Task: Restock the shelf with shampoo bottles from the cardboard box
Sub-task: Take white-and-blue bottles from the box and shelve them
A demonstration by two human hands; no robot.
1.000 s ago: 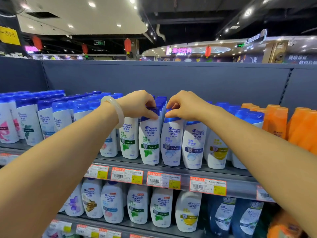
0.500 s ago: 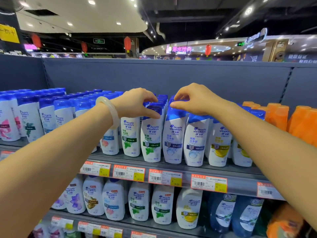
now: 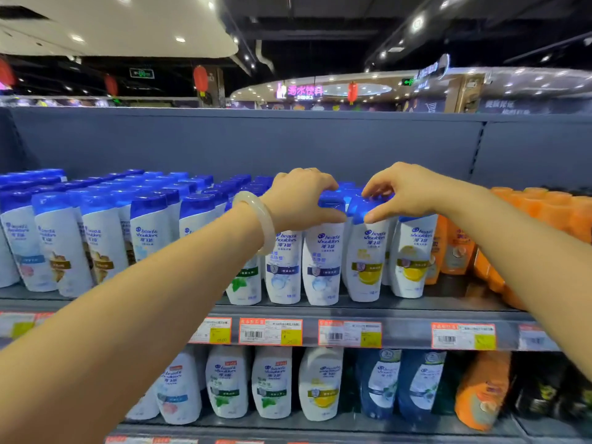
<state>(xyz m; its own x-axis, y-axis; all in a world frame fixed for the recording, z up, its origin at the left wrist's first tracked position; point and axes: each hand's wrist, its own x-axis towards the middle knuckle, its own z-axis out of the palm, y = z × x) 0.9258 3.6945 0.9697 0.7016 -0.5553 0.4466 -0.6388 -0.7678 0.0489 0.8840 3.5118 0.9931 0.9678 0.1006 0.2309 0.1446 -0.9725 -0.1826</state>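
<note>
On the shelf (image 3: 384,310), your hands have shifted right along the front row: your left hand (image 3: 301,200) now grips a blue-label bottle (image 3: 323,251) by its cap, your right hand (image 3: 403,190) pinches the yellow-label bottle (image 3: 368,254) beside it. You seem to be straightening stock; no box shows.

The left forearm (image 3: 144,315) hides the lower labels of several shampoo bottles (image 3: 246,277) on the shelf (image 3: 416,315) and part of a price tag (image 3: 214,331). At three o'clock, orange bottles (image 3: 551,213) are cut by the frame edge. Print on every price tag is too blurred to read. Nine o'clock bottles run off-frame.
</note>
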